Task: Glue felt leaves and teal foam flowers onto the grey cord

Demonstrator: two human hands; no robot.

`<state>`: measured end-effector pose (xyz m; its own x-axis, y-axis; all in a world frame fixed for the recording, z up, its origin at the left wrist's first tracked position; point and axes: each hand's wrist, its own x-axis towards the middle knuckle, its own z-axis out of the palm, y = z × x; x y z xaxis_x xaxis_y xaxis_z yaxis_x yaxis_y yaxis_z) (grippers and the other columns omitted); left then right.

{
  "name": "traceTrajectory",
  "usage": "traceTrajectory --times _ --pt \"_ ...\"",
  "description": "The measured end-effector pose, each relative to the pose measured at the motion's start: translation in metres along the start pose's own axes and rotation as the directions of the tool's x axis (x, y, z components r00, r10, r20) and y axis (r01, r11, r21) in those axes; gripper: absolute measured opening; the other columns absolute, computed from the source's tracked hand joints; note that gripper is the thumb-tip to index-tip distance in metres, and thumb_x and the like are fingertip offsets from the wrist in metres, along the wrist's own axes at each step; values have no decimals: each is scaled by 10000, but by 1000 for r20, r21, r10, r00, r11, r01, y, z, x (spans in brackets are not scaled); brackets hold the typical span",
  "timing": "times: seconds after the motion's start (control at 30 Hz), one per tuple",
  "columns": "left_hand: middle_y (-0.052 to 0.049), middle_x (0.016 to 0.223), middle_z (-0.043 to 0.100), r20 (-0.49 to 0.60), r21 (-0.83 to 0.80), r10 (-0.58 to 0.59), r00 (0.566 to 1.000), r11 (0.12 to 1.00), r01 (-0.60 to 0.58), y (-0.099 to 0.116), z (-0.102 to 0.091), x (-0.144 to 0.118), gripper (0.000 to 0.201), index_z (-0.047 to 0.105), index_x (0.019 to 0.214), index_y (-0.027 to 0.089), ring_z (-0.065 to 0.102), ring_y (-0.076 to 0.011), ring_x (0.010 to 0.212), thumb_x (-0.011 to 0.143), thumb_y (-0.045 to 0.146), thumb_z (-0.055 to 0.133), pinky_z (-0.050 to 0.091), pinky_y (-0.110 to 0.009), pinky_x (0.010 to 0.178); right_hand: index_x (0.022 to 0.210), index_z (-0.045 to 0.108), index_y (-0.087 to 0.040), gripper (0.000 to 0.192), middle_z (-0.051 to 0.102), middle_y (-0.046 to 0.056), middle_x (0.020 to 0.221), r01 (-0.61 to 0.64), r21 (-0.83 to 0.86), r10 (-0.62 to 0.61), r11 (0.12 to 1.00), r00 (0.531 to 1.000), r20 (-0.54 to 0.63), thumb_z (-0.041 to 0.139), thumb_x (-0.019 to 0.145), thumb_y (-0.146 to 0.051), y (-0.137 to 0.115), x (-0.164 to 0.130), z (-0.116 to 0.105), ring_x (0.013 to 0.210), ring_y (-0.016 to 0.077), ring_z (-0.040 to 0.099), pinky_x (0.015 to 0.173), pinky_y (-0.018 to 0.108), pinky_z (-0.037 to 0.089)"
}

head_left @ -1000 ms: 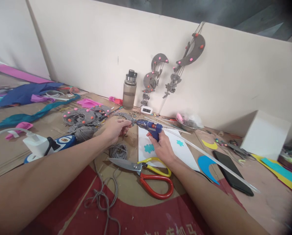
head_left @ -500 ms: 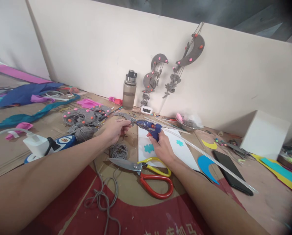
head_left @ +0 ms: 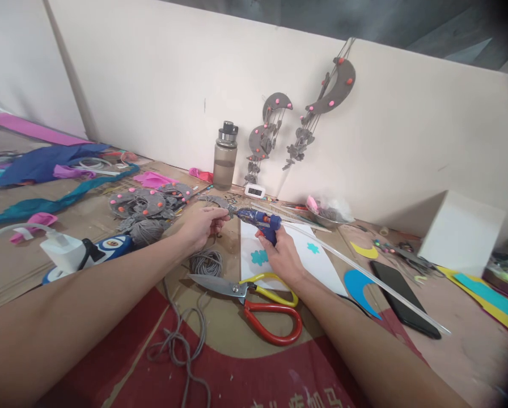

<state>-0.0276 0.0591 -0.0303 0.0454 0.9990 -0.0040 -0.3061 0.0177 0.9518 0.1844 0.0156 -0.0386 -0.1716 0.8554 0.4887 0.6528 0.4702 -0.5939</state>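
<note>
Head view: mid-desk, toward the far edge, the right hand point(head_left: 284, 256) grips the blue glue gun point(head_left: 260, 220); the left hand point(head_left: 202, 225) pinches a grey felt piece point(head_left: 215, 201) at its nozzle. Squeeze gently, keeping fingertips clear.

Soft, even light is filling my view; my arms are stretching wide at the edges, and the right corners are darkening.
</note>
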Motion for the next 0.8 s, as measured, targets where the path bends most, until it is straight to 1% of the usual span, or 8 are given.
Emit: traceTrajectory --times 0.3,0.6,0.7,0.8 --pt "-30 663 605 13 -9 -10 1000 1000 10 0 1 -1 227 599 669 111 477 -67 502 602 278 736 342 -203 456 1010 553 -173 219 667 84 958 16 1 -16 1000 1000 -6 471 866 -316 0 0 0 835 207 611 743 335 466" --pt "-31 667 618 -2 -49 8 1000 999 -8 -2 -2 3 214 599 677 116 485 -71 499 600 263 733 347 -206 453 1024 551 -181 231 667 79 939 -11 -7 11 1000 1000 -2 477 856 -320 -2 0 -1 800 203 617 723 327 465" --pt "-31 666 617 -5 -38 -1 1000 999 1 -2 -1 3 211 600 684 114 485 -71 499 608 263 729 350 -207 457 1019 554 -178 228 665 82 946 -5 1 5 1000 1000 -2 470 861 -321 -2 0 -1 803 203 612 721 325 462" --pt "-31 666 615 13 -22 -3 1000 1000 4 -1 -1 0 209 601 674 112 487 -70 506 613 266 728 349 -207 464 1016 559 -178 230 664 83 953 6 9 -6 1000 1000 -6 465 866 -325 -2 -1 -1 810 202 609 721 322 461"
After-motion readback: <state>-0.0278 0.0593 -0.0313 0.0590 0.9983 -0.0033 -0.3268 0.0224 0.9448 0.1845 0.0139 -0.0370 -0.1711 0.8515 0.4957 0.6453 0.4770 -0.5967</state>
